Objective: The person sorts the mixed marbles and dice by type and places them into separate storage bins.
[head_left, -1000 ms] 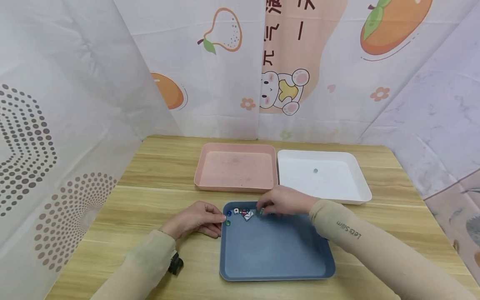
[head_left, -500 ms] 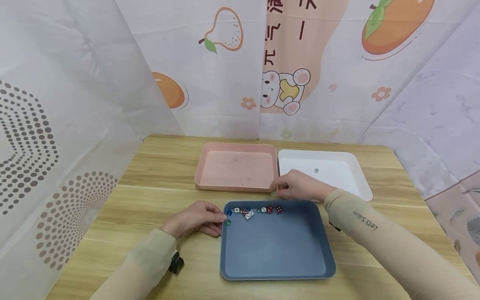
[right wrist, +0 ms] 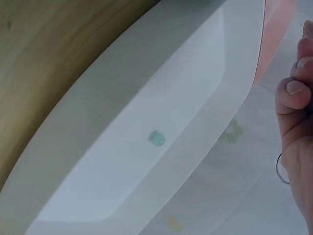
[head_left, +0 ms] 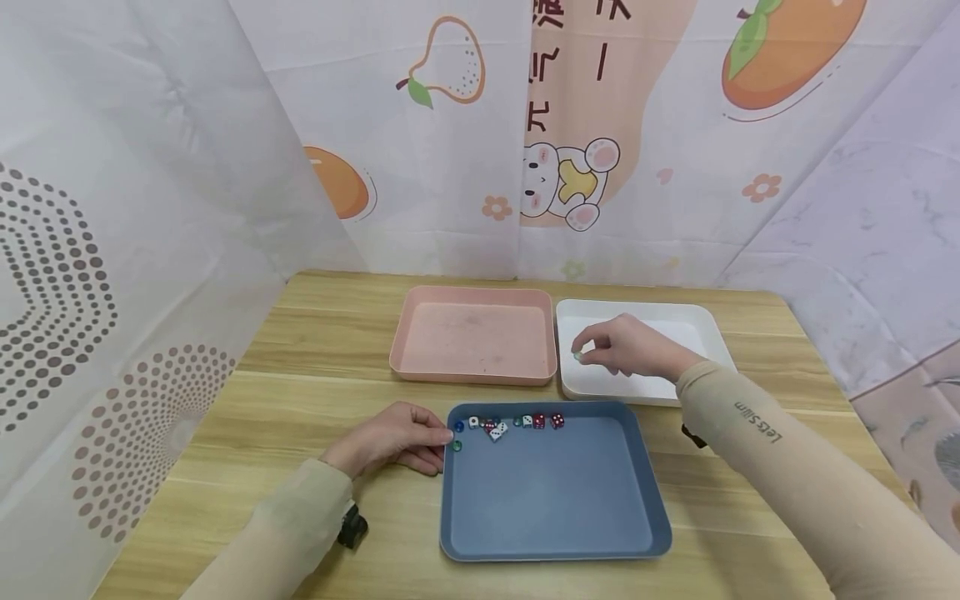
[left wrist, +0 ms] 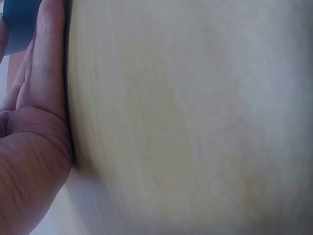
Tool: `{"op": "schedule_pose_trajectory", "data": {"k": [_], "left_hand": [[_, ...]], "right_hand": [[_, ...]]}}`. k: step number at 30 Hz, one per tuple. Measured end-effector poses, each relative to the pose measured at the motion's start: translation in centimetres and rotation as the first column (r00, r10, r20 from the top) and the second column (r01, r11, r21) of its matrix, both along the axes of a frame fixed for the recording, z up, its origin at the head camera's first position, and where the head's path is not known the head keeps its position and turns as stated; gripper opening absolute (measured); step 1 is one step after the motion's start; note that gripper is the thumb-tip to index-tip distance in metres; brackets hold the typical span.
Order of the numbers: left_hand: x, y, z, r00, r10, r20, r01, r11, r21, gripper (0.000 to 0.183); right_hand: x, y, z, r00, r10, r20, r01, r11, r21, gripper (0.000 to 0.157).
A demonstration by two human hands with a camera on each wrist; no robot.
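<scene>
My right hand (head_left: 633, 346) is above the white tray (head_left: 573, 387), pinching a small pale-green glass marble (head_left: 577, 356) between thumb and fingertips. Another green marble (right wrist: 156, 138) lies on the white tray's floor in the right wrist view; the hand hides it from the head view. The left hand (head_left: 397, 437) pinches the left rim of the blue tray (head_left: 555, 500), its thumb over the edge. Along that tray's far side lie red dice (head_left: 557, 421), white dice (head_left: 474, 422) and a few marbles, among them a blue marble (head_left: 459, 426) and a green marble (head_left: 457, 446).
A pink tray (head_left: 476, 337) stands behind the blue tray, right beside the white one. All three trays rest on a wooden table (head_left: 322, 350). A printed cloth (head_left: 450, 233) hangs at the table's back.
The right hand has lifted a green marble out of the blue tray and carried it back and right over the white tray. My left hand has stayed at the blue tray's rim.
</scene>
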State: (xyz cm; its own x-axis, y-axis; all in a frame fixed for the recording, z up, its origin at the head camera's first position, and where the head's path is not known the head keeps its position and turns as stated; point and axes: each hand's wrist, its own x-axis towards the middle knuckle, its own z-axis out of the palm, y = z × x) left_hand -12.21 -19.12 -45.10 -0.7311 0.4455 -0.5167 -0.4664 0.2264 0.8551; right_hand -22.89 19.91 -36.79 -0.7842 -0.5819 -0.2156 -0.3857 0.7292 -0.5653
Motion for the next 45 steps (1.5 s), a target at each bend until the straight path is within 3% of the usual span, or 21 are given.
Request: {"op": "schedule_pose_trajectory", "data": {"k": [19,31,45], "left_hand": [[0.1,0.1,0.2,1.0,0.009,0.001,-0.009,1.0,0.009,0.035],[0.1,0.0,0.0,1.0,0.003,-0.004,-0.003,1.0,0.01,0.034],[0.0,-0.1,0.0,1.0,-0.002,-0.003,0.002,1.0,0.004,0.035]], "right_hand": [[-2.3,5.6,-0.7,0.982,-0.187,0.022,0.187,0.982,-0.001,0.026],[-2.8,7.6,-1.1,0.975,-0.224,-0.012,0.224,0.974,0.036,0.026],[-3.4,8.9,-1.5,0.964,-0.263,0.032,0.262,0.964,0.039,0.028]]}}
